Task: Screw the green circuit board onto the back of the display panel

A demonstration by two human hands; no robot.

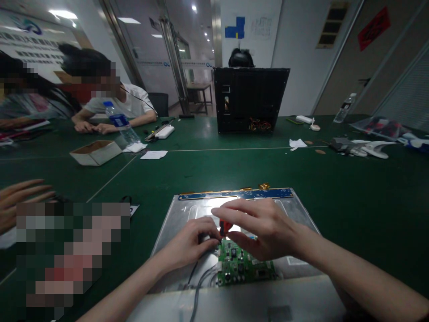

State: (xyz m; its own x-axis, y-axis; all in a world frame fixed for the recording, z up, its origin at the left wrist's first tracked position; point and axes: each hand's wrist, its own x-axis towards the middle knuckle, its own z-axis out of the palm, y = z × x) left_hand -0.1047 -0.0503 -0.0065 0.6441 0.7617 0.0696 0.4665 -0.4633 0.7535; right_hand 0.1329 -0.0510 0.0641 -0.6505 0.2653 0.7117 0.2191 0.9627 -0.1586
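Observation:
A green circuit board [239, 264] lies on the silver back of a display panel [169, 232] in front of me. My right hand [264, 223] has its thumb and fingers around the red handle of a screwdriver [225, 227], which stands roughly upright at the board's upper left corner. The tip is hidden. My left hand [197, 237] is closed beside it, fingertips pinched near the lower end of the screwdriver; what they grip does not show. Grey cables [197, 286] run from the board's left side toward me. A blue strip board [214, 195] edges the panel's far side.
Across the green table [208, 167] stands a black monitor housing [251, 98] with loose wires. An open box [97, 153] and a water bottle [120, 123] sit at the left. Another person's hand [23, 199] reaches in at the left edge. Gray-white parts [362, 146] lie right.

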